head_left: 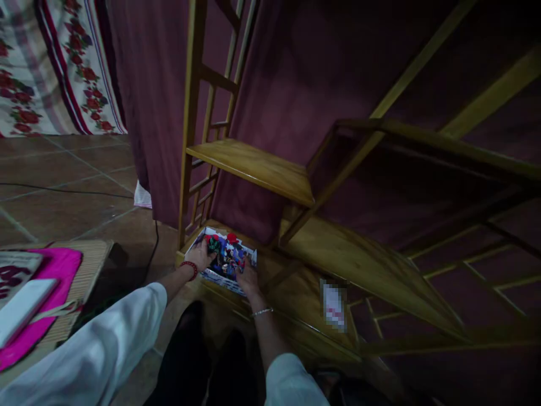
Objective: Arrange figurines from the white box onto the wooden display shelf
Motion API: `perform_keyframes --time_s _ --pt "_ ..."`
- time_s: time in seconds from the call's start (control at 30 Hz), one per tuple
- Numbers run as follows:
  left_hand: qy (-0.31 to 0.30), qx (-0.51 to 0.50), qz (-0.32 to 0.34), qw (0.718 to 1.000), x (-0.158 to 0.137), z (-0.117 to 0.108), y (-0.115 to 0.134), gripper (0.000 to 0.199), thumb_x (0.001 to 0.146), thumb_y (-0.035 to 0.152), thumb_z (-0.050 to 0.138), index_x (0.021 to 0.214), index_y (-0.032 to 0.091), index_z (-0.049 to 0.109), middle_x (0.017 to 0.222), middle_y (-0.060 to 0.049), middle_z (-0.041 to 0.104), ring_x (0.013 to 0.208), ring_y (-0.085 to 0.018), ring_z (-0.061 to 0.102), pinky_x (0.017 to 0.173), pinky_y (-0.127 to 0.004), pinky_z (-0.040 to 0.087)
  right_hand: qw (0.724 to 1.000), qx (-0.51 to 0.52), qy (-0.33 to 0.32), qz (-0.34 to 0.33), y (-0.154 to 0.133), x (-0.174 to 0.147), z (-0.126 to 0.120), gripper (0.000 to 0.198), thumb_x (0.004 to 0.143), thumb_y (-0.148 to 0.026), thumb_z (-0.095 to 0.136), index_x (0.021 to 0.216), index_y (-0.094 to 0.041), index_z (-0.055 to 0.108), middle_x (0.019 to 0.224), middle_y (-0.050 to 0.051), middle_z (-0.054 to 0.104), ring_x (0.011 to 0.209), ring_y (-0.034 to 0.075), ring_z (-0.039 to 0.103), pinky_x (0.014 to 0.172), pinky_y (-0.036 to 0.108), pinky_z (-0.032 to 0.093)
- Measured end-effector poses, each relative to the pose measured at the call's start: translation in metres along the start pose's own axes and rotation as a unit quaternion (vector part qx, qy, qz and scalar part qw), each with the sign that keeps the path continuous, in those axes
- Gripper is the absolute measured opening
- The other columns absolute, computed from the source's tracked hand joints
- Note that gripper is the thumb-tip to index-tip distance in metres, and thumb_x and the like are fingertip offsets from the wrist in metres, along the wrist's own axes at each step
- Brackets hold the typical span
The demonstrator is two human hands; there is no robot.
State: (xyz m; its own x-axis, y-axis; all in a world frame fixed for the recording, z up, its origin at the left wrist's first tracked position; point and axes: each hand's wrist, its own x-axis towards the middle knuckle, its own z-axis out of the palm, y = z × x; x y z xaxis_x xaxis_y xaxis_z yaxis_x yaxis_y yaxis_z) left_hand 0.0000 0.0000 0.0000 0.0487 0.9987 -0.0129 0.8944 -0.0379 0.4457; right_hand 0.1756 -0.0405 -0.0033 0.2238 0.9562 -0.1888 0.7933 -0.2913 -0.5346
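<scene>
A shallow white box with dark markings (pixel 225 283) rests on the low left board of a wooden shelf unit. Inside it lies a jumble of small colourful items (pixel 228 256), red, green, blue and black, whose kind I cannot make out. My left hand (pixel 200 255), with a red bead bracelet at the wrist, grips the box's left end, its thumb over the rim. At the opposite end my right hand (pixel 248 277), below a silver-coloured bracelet, holds the box in the same way. The fingers on the outer sides are partly hidden.
A wooden shelf board (pixel 257 168) juts out above the box, and a slanting board (pixel 363 265) is to the right. A blurred-out pale item (pixel 333 305) stands on the lower board. At left, a pink cloth (pixel 63 268) lies on a slatted surface; a cable (pixel 154 248) runs across the floor.
</scene>
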Motion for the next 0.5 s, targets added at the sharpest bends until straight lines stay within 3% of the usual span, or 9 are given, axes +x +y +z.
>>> perform_keyframes --time_s 0.1,0.23,0.37,0.5 --pt "0.025 0.051 0.0 0.998 0.004 0.011 0.003 0.057 0.076 0.042 0.047 0.124 0.016 0.034 0.107 -0.012 0.057 0.104 -0.027 0.049 0.084 -0.038 0.038 0.997 -0.072 -0.007 -0.02 -0.001 0.013 0.012 0.061 0.079 -0.026 0.046 0.135 -0.01 0.026 0.125 0.013 0.049 0.115 0.021 0.046 0.097 0.03 0.032" --pt "0.064 0.072 0.003 0.995 -0.002 0.017 0.004 0.044 0.079 0.03 0.042 0.121 0.018 0.04 0.101 -0.009 0.06 0.097 -0.024 0.052 0.076 -0.033 0.041 0.992 -0.101 0.059 -0.047 -0.001 0.021 0.024 0.051 0.08 -0.024 0.044 0.128 -0.009 0.041 0.125 0.014 0.049 0.119 0.022 0.04 0.103 0.033 0.023" --pt "0.093 0.07 0.016 0.993 -0.003 0.02 0.004 0.029 0.08 0.027 0.041 0.106 0.022 0.054 0.097 -0.007 0.062 0.094 -0.021 0.054 0.076 -0.031 0.041 0.99 -0.06 0.121 -0.048 0.004 0.022 0.03 0.046 0.079 -0.027 0.046 0.121 -0.01 0.047 0.119 0.014 0.053 0.115 0.023 0.043 0.099 0.035 0.029" --pt "0.089 0.069 0.023 0.993 0.002 0.021 0.007 0.028 0.08 0.025 0.042 0.103 0.023 0.058 0.098 -0.006 0.063 0.093 -0.02 0.056 0.075 -0.03 0.042 0.985 -0.012 0.167 -0.043 0.009 0.022 0.033 0.045 0.077 -0.027 0.048 0.119 -0.012 0.048 0.112 0.012 0.058 0.106 0.022 0.05 0.093 0.035 0.035"
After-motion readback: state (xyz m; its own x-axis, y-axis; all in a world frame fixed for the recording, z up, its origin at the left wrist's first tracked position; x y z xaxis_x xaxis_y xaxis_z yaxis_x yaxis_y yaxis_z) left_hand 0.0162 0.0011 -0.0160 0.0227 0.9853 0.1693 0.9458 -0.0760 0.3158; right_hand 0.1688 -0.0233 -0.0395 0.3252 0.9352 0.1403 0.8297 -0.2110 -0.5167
